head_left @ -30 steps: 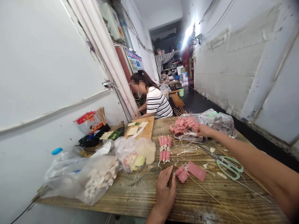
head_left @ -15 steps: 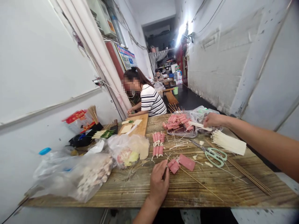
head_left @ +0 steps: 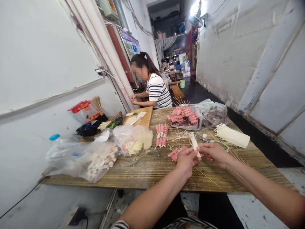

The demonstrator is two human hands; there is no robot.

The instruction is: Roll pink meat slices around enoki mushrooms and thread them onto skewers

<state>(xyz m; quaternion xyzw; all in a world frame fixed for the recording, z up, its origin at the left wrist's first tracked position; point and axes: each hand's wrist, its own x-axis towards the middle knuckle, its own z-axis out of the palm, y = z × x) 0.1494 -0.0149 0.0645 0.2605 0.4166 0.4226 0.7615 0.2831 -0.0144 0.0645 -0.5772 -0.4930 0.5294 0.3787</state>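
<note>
Between my two hands, above the front part of the table, stands a small bunch of enoki mushrooms (head_left: 194,142), heads up. My left hand (head_left: 187,160) pinches it low from the left, and my right hand (head_left: 213,153) has its fingers closed on it from the right. Just beyond my left fingers lie pink meat slices and rolls (head_left: 175,155), partly hidden by that hand. A thin skewer (head_left: 207,177) sticks out toward the table's front edge. Green-handled scissors (head_left: 220,143) lie behind my right hand, partly covered. A larger pile of enoki (head_left: 232,136) rests to the right.
Skewered pink rolls (head_left: 161,135) lie mid-table; more fill a clear tray (head_left: 197,126). Plastic bags of food (head_left: 101,162) and a cutting board (head_left: 145,118) occupy the left. A person in a striped shirt (head_left: 158,90) sits at the far side. Loose skewers (head_left: 239,158) lie at right.
My right hand has come from the tray's right side back to the front, bringing the enoki bunch. My left hand has lifted off the table and moved right to meet it. The view has shifted.
</note>
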